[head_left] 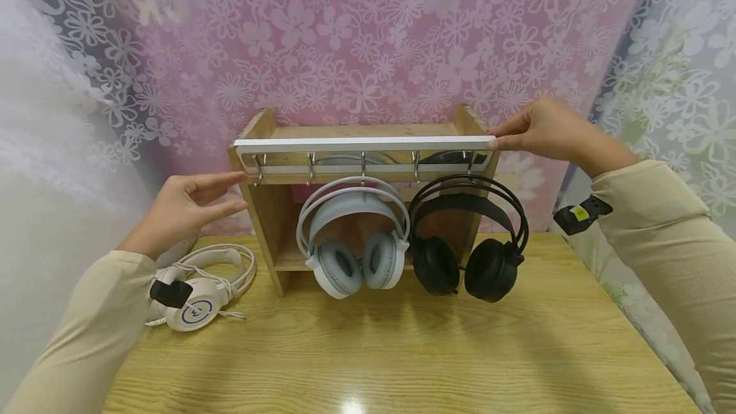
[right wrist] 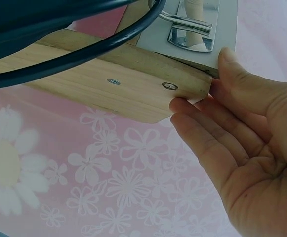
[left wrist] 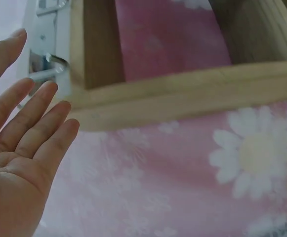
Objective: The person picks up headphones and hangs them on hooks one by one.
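A white and silver hook rail (head_left: 362, 144) runs along the upper front of a small wooden shelf (head_left: 261, 229). White headphones (head_left: 384, 260) hang from a middle hook, and black headphones (head_left: 491, 270) hang at the right. My right hand (head_left: 546, 130) pinches the rail's right end. In the right wrist view its thumb lies against the rail (right wrist: 227, 29), with the fingertips near the wooden side panel (right wrist: 99, 81). Beside the rail's left end is my left hand (head_left: 190, 209). Its fingers are extended and hold nothing; whether they touch the shelf cannot be told.
Another pair of white headphones (head_left: 198, 305), its cable bundled, lies on the wooden table (head_left: 368, 356) left of the shelf. A pink floral backdrop (head_left: 345, 37) stands behind. Pale floral fabric (head_left: 701, 82) borders the right side.
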A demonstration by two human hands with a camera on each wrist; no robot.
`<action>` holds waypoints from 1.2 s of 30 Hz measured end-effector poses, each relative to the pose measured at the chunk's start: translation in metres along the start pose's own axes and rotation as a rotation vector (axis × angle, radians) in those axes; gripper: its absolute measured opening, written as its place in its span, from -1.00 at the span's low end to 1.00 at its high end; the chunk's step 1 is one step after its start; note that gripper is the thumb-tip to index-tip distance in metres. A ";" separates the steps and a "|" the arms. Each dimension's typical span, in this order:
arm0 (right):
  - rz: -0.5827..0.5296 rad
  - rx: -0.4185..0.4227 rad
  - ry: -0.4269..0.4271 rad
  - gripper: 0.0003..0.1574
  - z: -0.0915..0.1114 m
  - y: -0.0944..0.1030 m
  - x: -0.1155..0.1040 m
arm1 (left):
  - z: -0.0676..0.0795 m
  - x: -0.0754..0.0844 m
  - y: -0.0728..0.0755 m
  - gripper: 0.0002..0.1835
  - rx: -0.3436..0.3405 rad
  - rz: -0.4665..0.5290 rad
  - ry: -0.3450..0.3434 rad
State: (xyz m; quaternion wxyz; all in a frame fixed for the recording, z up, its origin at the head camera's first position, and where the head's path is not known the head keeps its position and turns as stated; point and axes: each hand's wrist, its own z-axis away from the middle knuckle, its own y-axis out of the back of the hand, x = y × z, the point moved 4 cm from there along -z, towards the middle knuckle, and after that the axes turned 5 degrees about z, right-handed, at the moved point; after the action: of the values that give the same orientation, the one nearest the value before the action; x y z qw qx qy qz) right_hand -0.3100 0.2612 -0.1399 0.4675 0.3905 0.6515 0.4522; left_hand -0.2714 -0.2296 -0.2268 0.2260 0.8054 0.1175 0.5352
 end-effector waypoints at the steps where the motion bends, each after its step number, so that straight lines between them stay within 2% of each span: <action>1: 0.001 0.001 0.001 -0.48 0.000 0.000 0.000 | 0.002 -0.003 0.002 -0.43 -0.002 0.000 0.000; 8: -0.001 0.007 0.002 -0.48 0.000 0.000 0.000 | 0.012 -0.029 0.011 -0.42 0.020 -0.057 0.068; 13: 0.000 0.010 0.006 -0.49 0.000 0.000 0.000 | 0.022 -0.044 0.015 -0.38 0.012 -0.147 0.117; 17: -0.005 0.010 0.005 -0.48 0.000 0.000 0.000 | 0.029 -0.055 0.018 -0.35 0.004 -0.182 0.151; 20: -0.013 0.009 -0.001 -0.47 0.001 0.000 0.000 | 0.035 -0.063 0.020 -0.33 -0.009 -0.177 0.169; 27: -0.012 0.014 -0.006 -0.49 0.001 0.000 0.001 | 0.046 -0.080 0.022 -0.31 -0.012 -0.197 0.160; 36: -0.015 0.029 0.001 -0.48 0.002 -0.001 0.001 | 0.062 -0.108 0.031 -0.24 0.013 -0.145 0.249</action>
State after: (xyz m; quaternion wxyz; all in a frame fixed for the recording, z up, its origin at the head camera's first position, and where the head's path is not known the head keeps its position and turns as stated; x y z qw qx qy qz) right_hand -0.3084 0.2619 -0.1409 0.4647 0.3923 0.6612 0.4393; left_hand -0.2592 -0.3175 -0.3192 0.2423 0.7236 0.2059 0.6126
